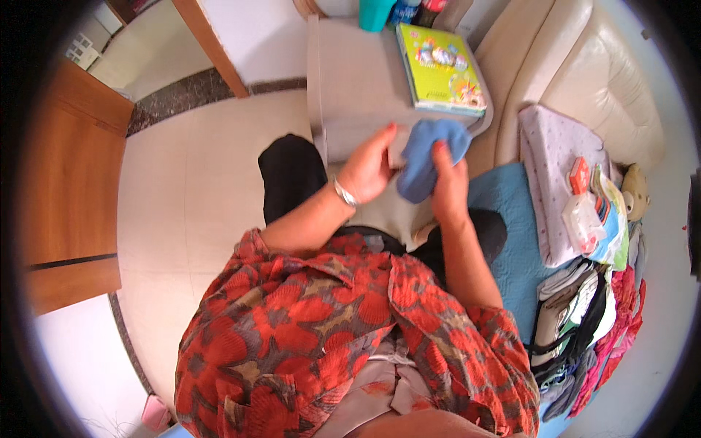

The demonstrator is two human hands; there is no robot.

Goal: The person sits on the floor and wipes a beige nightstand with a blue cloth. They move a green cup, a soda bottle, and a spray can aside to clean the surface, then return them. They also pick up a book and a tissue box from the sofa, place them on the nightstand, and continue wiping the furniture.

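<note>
In front of my body, my right hand grips a folded blue cloth item, with the thumb lying on top of it. The cloth's exact kind is not clear. Close by on its left is my left hand, with a metal bracelet on the wrist and the thumb raised. A small pale patch shows between the left fingers and the cloth; blur hides whether it is something held. Both hands are above the floor, just before the front of a beige cabinet.
A yellow-green book lies on the cabinet beside a teal cup and bottles. At right, a sofa with a blue cover bears a folded spotted blanket, a plastic bag, a plush toy and piled clothes. A wooden door stands left.
</note>
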